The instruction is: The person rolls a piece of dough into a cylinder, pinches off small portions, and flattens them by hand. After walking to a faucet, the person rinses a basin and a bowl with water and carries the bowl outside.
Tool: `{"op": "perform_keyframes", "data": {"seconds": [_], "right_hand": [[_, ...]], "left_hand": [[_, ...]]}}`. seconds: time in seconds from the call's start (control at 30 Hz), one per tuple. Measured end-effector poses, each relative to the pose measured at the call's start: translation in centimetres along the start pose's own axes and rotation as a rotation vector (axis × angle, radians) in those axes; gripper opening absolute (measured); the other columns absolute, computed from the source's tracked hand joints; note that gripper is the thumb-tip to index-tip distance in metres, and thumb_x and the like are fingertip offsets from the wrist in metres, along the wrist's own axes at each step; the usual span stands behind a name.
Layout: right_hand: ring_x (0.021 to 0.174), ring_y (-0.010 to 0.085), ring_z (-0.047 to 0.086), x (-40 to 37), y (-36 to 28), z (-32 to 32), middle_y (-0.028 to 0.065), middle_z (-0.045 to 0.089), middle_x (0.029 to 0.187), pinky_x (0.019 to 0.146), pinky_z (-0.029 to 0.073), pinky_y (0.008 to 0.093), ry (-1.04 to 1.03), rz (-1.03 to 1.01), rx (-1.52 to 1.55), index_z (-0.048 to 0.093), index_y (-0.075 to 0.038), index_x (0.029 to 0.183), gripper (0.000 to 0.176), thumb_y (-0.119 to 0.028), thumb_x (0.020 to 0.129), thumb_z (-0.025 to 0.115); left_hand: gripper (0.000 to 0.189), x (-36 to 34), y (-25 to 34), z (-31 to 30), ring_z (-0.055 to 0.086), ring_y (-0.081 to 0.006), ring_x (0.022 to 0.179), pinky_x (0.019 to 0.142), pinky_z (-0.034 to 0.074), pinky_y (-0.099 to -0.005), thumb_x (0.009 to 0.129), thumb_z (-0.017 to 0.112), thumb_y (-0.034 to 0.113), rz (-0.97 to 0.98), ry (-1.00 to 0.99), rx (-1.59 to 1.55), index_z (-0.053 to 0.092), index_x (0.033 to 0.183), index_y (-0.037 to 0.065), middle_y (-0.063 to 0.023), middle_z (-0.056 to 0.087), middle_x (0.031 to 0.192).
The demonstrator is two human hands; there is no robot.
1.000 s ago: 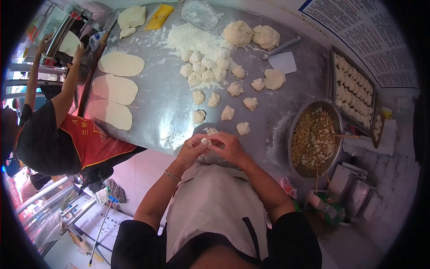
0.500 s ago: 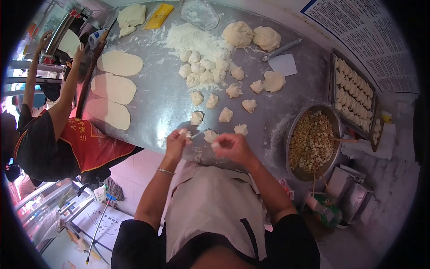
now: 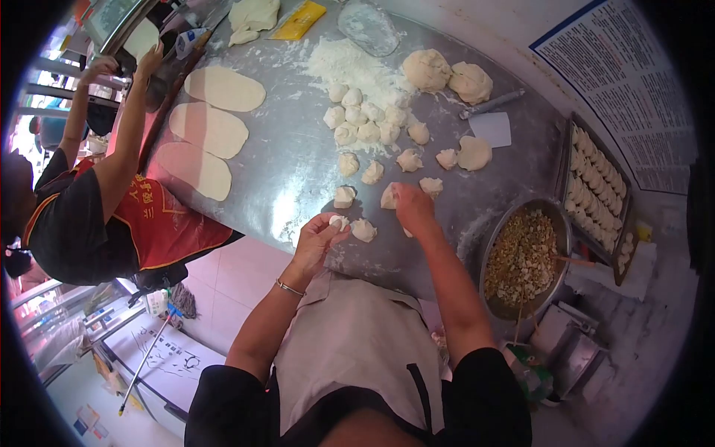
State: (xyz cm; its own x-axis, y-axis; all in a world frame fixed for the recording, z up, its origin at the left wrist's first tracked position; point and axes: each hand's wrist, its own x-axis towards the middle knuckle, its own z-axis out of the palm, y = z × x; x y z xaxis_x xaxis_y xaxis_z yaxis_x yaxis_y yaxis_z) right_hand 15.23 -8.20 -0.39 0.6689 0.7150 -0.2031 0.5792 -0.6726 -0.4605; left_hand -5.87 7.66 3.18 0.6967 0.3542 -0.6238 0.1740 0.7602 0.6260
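Observation:
My left hand (image 3: 322, 240) is closed around a small piece of dough (image 3: 339, 223) near the front edge of the metal table (image 3: 275, 171). Farther right, the fingers of my right hand (image 3: 411, 205) are at a dough lump (image 3: 389, 196) on the table, partly covering it; whether they grip it cannot be made out. Beside my left hand lies another lump (image 3: 363, 230), with one more (image 3: 344, 197) just behind. Several rough lumps stand in loose rows, and rounder floured balls (image 3: 355, 115) cluster by the loose flour (image 3: 335, 63).
Filling fills a large metal bowl (image 3: 488, 261) at the right, near a tray (image 3: 627, 201) of shaped dough. Flat dough ovals (image 3: 209, 130) lie at the left. A co-worker in a red apron (image 3: 167, 223) handles a dough sheet (image 3: 141, 39). Two big dough lumps (image 3: 427, 71) sit at the back.
My right hand has moved away from my left, forward and right to a lump on the table. My left hand still holds dough. The whole view has shifted and turned slightly.

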Motion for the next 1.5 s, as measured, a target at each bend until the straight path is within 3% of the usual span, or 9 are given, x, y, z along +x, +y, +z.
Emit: {"op": "perform_keyframes", "data": {"seconds": [0.2,0.3,0.5,0.6,0.7,0.9,1.23,1.37,1.5], "right_hand": [[0.087,0.0231,0.071,-4.6,-9.2,-3.6,0.0099,0.072,0.096,0.071,0.057,0.0342,-0.204,-0.077,0.923,0.070,-0.007,0.116,0.030,-0.006,0.086,0.072],[0.079,0.0164,0.070,-3.9,-8.8,-1.1,0.0059,0.072,0.092,0.065,0.056,0.0286,-0.034,-0.329,0.722,0.074,-0.006,0.108,0.025,-0.006,0.084,0.076],[0.064,0.0162,0.065,-2.5,-7.4,0.2,0.0086,0.070,0.084,0.061,0.052,0.0281,-0.525,-0.079,1.124,0.073,-0.004,0.101,0.021,-0.009,0.081,0.076],[0.064,0.0164,0.063,-0.1,-8.4,-2.2,0.0104,0.068,0.081,0.062,0.051,0.0273,-0.495,0.027,1.201,0.073,-0.003,0.097,0.018,-0.009,0.080,0.076],[0.073,0.0240,0.066,4.6,-7.5,-0.7,0.0105,0.068,0.080,0.068,0.054,0.0333,-0.086,-0.129,0.673,0.074,-0.004,0.094,0.013,-0.010,0.082,0.075],[0.095,0.0406,0.067,10.8,-6.9,3.0,0.0171,0.069,0.101,0.082,0.054,0.0488,0.051,-0.273,0.110,0.068,-0.005,0.094,0.007,-0.009,0.088,0.066],[0.098,0.0386,0.069,8.2,-9.7,0.8,0.0221,0.068,0.105,0.085,0.055,0.0482,-0.065,-0.220,0.122,0.064,-0.004,0.105,0.017,-0.005,0.091,0.056],[0.093,0.0275,0.069,0.5,-8.2,-3.1,0.0132,0.071,0.107,0.078,0.056,0.0369,-0.231,-0.281,0.748,0.070,-0.008,0.121,0.038,-0.011,0.083,0.076],[0.077,0.0200,0.066,-3.5,-3.5,-3.5,0.0094,0.071,0.088,0.073,0.054,0.0316,0.067,-0.145,0.868,0.073,-0.002,0.108,0.023,-0.009,0.086,0.072]], "left_hand": [[0.014,0.0,-1.1,0.6,0.070,-0.0145,0.092,0.080,0.059,-0.0286,0.098,0.069,0.012,-0.055,-0.006,-0.050,0.063,0.108,0.005,-0.0072,0.072,0.103],[0.015,-0.4,-1.6,-0.1,0.070,-0.0138,0.086,0.076,0.059,-0.0265,0.096,0.071,0.013,-0.019,-0.006,-0.066,0.063,0.107,0.004,-0.0076,0.072,0.100],[0.015,0.0,-1.7,-2.4,0.069,-0.0133,0.079,0.071,0.059,-0.0255,0.094,0.072,0.011,0.102,0.104,-0.046,0.062,0.103,0.004,-0.0077,0.071,0.096],[0.016,0.9,-0.9,-6.3,0.068,-0.0126,0.079,0.072,0.059,-0.0250,0.092,0.073,0.006,0.132,0.310,-0.084,0.064,0.105,0.003,-0.0076,0.071,0.098],[0.019,0.2,0.9,-5.0,0.068,-0.0127,0.080,0.072,0.060,-0.0246,0.091,0.072,0.002,0.117,0.395,-0.111,0.065,0.108,0.002,-0.0073,0.071,0.098],[0.020,-1.8,0.0,-4.0,0.067,-0.0170,0.089,0.081,0.059,-0.0327,0.099,0.065,0.020,0.101,0.302,-0.181,0.067,0.108,0.002,-0.0070,0.070,0.100],[0.014,-0.7,0.5,-1.9,0.071,-0.0178,0.091,0.080,0.061,-0.0294,0.095,0.071,0.009,0.105,0.243,-0.018,0.067,0.106,0.003,-0.0090,0.072,0.103],[0.019,1.5,1.2,1.1,0.072,-0.0187,0.092,0.079,0.061,-0.0306,0.094,0.072,0.009,0.034,0.103,0.096,0.065,0.110,0.001,-0.0125,0.072,0.105],[0.026,3.8,0.7,6.2,0.072,-0.0204,0.092,0.078,0.061,-0.0318,0.094,0.073,0.011,-0.075,-0.094,0.275,0.063,0.115,-0.002,-0.0149,0.072,0.106]]}}
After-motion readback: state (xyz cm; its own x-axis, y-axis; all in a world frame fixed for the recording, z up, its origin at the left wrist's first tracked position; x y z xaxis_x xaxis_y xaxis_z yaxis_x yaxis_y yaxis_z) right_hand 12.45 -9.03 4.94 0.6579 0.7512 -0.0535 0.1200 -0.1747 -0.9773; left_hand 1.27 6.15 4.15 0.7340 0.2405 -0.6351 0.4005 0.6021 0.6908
